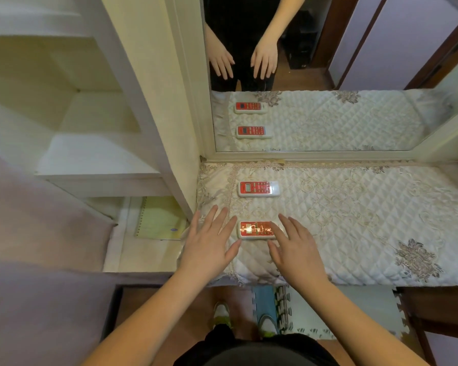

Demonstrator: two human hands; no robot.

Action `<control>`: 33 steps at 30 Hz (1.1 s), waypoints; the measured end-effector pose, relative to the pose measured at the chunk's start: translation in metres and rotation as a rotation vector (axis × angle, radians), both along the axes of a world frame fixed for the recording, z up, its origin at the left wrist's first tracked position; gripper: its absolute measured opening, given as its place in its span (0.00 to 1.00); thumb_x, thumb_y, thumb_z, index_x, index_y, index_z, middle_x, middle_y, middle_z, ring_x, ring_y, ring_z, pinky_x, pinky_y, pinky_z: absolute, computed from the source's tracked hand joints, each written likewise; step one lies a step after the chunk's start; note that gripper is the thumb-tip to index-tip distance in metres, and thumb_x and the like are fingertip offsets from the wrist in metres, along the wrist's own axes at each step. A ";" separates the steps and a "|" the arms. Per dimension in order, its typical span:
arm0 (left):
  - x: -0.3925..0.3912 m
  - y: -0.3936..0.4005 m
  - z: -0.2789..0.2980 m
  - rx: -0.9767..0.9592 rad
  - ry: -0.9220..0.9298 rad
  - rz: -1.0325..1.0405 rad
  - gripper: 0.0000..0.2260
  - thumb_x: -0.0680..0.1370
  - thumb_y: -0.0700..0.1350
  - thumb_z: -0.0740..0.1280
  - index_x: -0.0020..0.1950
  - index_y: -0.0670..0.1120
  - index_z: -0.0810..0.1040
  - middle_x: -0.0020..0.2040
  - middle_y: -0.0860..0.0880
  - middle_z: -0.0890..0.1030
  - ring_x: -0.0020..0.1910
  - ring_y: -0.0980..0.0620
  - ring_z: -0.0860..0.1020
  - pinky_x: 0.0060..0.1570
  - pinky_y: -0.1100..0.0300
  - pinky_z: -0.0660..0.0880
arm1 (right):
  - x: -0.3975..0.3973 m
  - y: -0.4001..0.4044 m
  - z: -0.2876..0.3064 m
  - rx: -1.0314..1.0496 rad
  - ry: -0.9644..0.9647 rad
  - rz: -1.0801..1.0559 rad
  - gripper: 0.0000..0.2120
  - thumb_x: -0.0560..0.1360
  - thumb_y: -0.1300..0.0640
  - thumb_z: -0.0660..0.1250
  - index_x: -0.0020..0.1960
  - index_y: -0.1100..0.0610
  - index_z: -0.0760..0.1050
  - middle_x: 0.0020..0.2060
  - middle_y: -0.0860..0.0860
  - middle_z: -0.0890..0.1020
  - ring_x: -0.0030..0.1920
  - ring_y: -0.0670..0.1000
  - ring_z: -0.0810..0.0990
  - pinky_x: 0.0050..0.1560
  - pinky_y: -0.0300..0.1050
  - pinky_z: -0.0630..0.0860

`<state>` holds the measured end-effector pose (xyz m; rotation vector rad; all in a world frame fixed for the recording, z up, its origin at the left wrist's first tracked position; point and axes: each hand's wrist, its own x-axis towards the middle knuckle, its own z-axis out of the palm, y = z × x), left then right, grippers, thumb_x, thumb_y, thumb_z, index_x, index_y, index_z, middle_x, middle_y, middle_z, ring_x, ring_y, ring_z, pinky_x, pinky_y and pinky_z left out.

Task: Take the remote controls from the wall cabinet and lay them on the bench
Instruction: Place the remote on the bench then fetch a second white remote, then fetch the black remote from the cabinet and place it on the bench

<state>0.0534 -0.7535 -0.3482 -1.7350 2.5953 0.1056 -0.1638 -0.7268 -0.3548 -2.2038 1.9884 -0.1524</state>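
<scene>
Head view, two remotes [259, 189] on quilted counter [354, 220] at centre, left hand [209, 244] and right hand [295, 248] spread empty, flanking nearer remote [254, 230].

Quilted bench cover [354, 220] lies bare to right of both remotes, wide free room there. Far remote [259, 188] and near remote [255, 230] lie apart, open strip between. Left hand [209, 247] and right hand [296, 249] flank near remote. Mirror [328, 75] blocks rear edge. Cabinet side panel [154, 101] walls off left.
</scene>
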 end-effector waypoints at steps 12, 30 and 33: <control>-0.023 0.065 0.019 -0.056 -0.034 0.224 0.29 0.79 0.63 0.52 0.78 0.54 0.58 0.79 0.50 0.57 0.79 0.47 0.49 0.74 0.39 0.44 | -0.016 0.022 0.015 -0.058 0.039 0.256 0.26 0.76 0.46 0.54 0.71 0.56 0.68 0.72 0.57 0.68 0.71 0.60 0.68 0.70 0.59 0.58; 0.016 0.229 0.064 -0.115 -0.117 0.774 0.27 0.80 0.61 0.53 0.76 0.51 0.64 0.75 0.49 0.68 0.76 0.44 0.61 0.74 0.39 0.49 | 0.078 0.078 0.047 -0.180 -0.061 0.783 0.26 0.77 0.46 0.56 0.73 0.55 0.65 0.72 0.56 0.69 0.72 0.59 0.65 0.72 0.60 0.57; 0.030 0.275 0.070 -0.126 -0.098 0.901 0.27 0.80 0.61 0.51 0.76 0.51 0.64 0.74 0.49 0.69 0.76 0.45 0.62 0.73 0.39 0.50 | 0.110 0.106 0.053 -0.200 -0.069 0.904 0.26 0.77 0.45 0.57 0.73 0.55 0.66 0.71 0.55 0.70 0.71 0.59 0.67 0.71 0.60 0.60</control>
